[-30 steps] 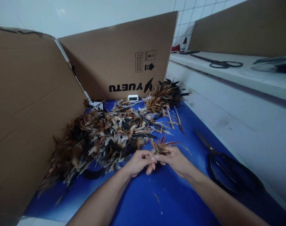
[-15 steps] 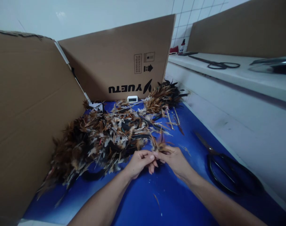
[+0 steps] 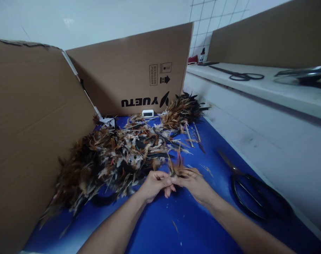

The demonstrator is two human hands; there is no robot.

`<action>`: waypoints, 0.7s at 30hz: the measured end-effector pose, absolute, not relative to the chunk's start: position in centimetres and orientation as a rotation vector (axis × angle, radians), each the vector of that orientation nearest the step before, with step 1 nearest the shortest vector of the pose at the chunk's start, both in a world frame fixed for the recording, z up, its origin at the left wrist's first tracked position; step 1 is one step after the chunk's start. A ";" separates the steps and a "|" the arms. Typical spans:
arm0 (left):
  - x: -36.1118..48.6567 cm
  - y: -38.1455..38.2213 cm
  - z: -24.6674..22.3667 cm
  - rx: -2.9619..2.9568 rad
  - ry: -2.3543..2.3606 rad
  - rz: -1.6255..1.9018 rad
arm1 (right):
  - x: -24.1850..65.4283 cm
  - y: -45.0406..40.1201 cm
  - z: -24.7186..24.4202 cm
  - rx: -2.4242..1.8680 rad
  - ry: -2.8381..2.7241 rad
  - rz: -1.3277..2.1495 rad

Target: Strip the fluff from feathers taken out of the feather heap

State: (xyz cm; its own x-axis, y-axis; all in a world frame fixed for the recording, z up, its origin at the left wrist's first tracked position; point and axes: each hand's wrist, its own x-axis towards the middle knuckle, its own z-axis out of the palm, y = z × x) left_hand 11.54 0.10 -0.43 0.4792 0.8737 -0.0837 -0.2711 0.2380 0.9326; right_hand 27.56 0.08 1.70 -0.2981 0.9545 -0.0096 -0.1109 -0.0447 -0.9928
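Observation:
Both my hands meet above the front middle of the blue surface (image 3: 160, 225). Brown feathers (image 3: 183, 170) stick up and to the right from between my fingers. My right hand (image 3: 193, 184) is closed on their lower ends. Thumb and fingers of my left hand (image 3: 156, 184) are pinched together at the base of the same feathers, touching the right fingertips; exactly what they grip is too small to tell. A large heap of brown, black and white feathers (image 3: 123, 151) lies just beyond and left of my hands.
Large black-handled scissors (image 3: 251, 190) lie on the right. A feather bundle (image 3: 183, 111) and a small white digital device (image 3: 148, 113) are at the back, before cardboard (image 3: 110, 74). More scissors (image 3: 242, 76) rest on the white ledge (image 3: 282, 83).
The view has tilted up slightly, so things sit a little lower in it. The held feathers now lean more to the right over my right hand. Both hands stay together.

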 end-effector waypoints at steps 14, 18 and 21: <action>11.6 0.3 -0.4 1.227 0.773 0.988 | 30.5 1.8 2.8 -0.940 -1.540 1.555; 11.6 0.3 -0.3 1.259 0.823 0.995 | 33.2 4.1 1.7 -1.309 -1.441 1.002; 11.8 0.2 -0.2 1.265 0.843 0.993 | 35.2 5.6 0.7 -1.561 -1.460 0.408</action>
State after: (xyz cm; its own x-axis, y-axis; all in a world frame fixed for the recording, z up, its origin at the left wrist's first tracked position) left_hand 11.77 0.21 -0.20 0.3602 0.9326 0.0230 -0.1284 0.0251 0.9914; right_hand 35.17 5.58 0.73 0.2382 0.9094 0.3409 0.6011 0.1376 -0.7873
